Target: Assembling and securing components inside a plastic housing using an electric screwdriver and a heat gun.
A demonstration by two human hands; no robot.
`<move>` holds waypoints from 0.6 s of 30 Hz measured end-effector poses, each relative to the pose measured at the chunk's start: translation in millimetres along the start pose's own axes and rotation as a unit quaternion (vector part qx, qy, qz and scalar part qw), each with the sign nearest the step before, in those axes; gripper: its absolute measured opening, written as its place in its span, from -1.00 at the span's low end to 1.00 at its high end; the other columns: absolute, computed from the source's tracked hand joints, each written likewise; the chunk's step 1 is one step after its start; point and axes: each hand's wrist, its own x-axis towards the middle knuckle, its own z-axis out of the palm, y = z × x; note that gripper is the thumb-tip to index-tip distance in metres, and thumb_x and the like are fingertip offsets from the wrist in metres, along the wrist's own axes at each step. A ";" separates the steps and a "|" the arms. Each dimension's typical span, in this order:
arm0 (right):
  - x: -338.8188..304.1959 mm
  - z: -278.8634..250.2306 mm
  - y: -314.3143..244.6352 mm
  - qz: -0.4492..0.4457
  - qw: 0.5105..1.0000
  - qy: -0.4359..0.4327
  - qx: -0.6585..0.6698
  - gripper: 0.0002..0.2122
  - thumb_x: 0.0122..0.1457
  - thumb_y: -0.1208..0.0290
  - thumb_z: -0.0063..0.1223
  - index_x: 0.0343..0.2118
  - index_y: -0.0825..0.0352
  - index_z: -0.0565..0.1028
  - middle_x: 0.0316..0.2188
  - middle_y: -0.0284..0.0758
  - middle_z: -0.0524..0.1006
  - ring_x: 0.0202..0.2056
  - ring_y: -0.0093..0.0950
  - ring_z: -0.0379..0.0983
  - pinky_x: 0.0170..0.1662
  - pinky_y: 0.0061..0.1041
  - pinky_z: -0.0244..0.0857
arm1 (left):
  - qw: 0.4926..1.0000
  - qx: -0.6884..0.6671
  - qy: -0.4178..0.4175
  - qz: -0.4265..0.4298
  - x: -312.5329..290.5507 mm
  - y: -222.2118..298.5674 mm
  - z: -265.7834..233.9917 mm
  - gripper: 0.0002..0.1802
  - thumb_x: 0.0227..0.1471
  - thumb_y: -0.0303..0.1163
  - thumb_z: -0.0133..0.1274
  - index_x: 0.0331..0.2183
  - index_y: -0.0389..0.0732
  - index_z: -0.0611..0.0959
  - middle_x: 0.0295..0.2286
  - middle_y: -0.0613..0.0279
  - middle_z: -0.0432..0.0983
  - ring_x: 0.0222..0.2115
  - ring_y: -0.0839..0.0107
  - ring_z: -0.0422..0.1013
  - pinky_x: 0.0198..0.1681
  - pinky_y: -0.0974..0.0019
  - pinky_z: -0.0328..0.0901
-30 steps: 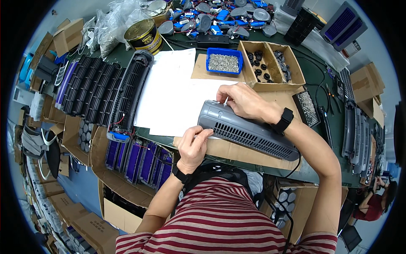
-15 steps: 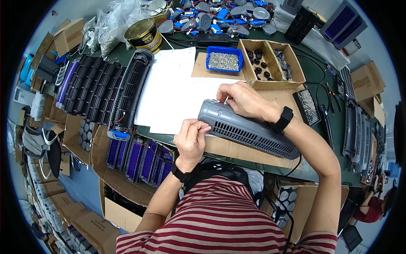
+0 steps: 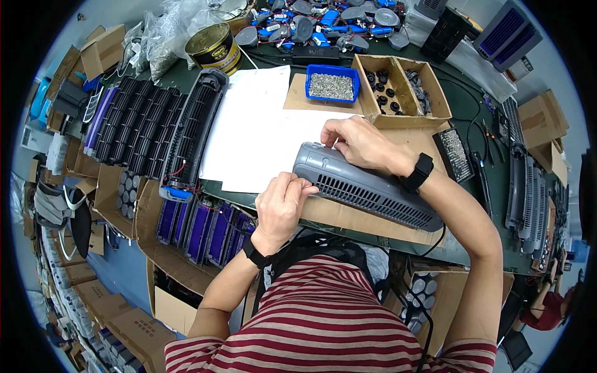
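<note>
A long grey plastic housing (image 3: pixel 367 186) with rows of vent slots lies slantwise on the table. My left hand (image 3: pixel 281 208) is at its near left corner, thumb and fingers pinched together against the edge; whatever is between the tips is hidden. Over the far edge of the same end bends my right hand (image 3: pixel 360 144), its fingers curled down on the housing and the tips partly covered. White paper sheets (image 3: pixel 249 133) lie just left of the housing, and a piece of cardboard (image 3: pixel 354 219) is under it.
Beyond my hands stand a blue tray (image 3: pixel 331 84) of small metal screws and a divided cardboard box (image 3: pixel 407 121) with black parts. A black roller assembly (image 3: pixel 196 133) lies to the left, beside several dark rollers. A yellow-black tin (image 3: pixel 214 51) and a pile of blue-wrapped parts (image 3: pixel 323 25) are at the back.
My left hand has turned a little, its fingertips shifting slightly right and up along the housing's corner. My right hand stays at the far edge, and the whole view has shifted slightly.
</note>
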 end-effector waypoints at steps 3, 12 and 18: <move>1.0 -2.9 -6.5 0.044 0.999 -0.022 0.014 -0.76 -0.08 0.77 -0.09 -0.32 0.46 0.52 -0.38 -0.05 0.61 -0.26 -0.16 0.57 -0.19 -0.29 0.42 | 1.000 -0.010 0.008 0.008 -1.2 -0.5 1.1 -0.80 -0.13 -0.35 0.30 -0.50 -0.20 0.61 -0.51 0.29 0.43 -0.53 0.37 0.44 -0.58 0.32 0.33; -0.8 -1.2 -6.8 0.044 0.999 -0.026 0.009 -0.74 -0.07 0.77 -0.09 -0.30 0.45 0.53 -0.37 -0.04 0.61 -0.25 -0.16 0.57 -0.17 -0.29 0.42 | 0.999 -0.022 0.036 0.015 -5.7 -1.8 6.4 -0.78 -0.20 -0.34 0.35 -0.51 -0.19 0.61 -0.53 0.30 0.44 -0.56 0.38 0.43 -0.60 0.33 0.31; -2.8 -9.8 -8.3 0.051 0.998 -0.034 -0.019 -0.84 0.02 0.68 0.09 -0.30 0.40 0.51 -0.38 -0.14 0.61 -0.29 -0.25 0.57 -0.21 -0.31 0.43 | 0.987 -0.143 0.019 -0.068 2.5 -10.8 -6.0 -0.68 -0.31 -0.35 0.43 -0.48 -0.25 0.64 -0.50 0.23 0.48 -0.55 0.36 0.45 -0.54 0.37 0.37</move>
